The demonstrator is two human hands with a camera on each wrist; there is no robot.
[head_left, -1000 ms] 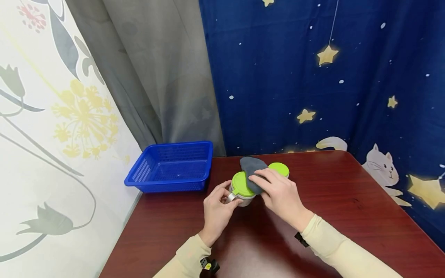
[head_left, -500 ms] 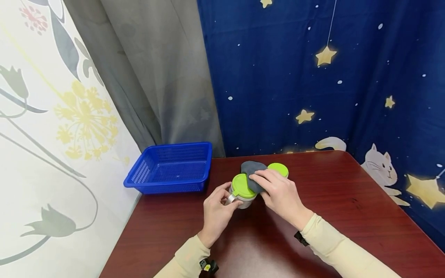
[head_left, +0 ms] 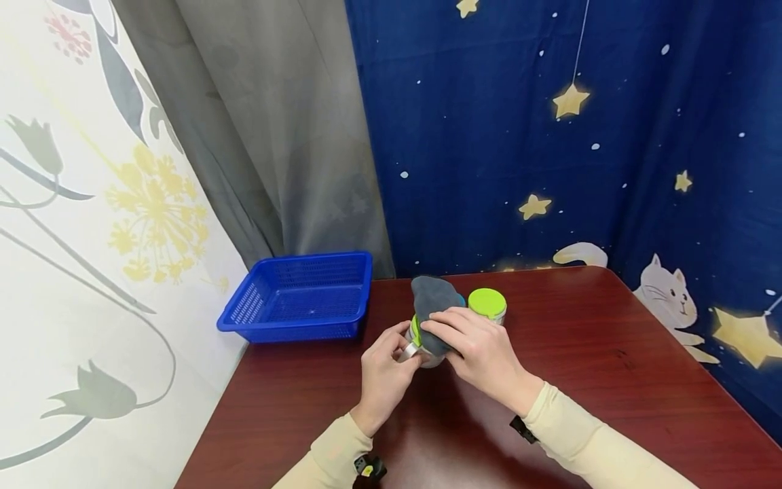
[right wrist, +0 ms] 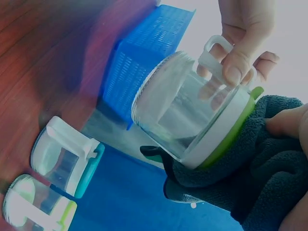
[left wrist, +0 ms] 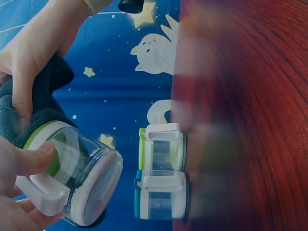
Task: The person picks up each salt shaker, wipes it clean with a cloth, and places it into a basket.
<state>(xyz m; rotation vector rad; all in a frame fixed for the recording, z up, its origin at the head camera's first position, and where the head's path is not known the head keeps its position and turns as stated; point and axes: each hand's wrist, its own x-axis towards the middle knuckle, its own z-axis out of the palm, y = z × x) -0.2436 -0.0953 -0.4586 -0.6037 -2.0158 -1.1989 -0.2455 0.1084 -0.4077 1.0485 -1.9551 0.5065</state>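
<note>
Left hand [head_left: 385, 375] clamped on handle [left wrist: 50, 198] of tilted jar [right wrist: 168, 108], at its 2 o'clock. Right hand [head_left: 482, 345] grips grey cloth [head_left: 435, 297] against green lid [right wrist: 231, 134]. From jar: teal-lidded jar [left wrist: 164, 183], 1 o'clock; blue basket [head_left: 299, 331], 9–10 o'clock.

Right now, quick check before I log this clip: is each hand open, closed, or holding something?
Left hand: closed, holding the jar by its handle.
Right hand: closed, holding the dark cloth against the jar's green lid.
</note>
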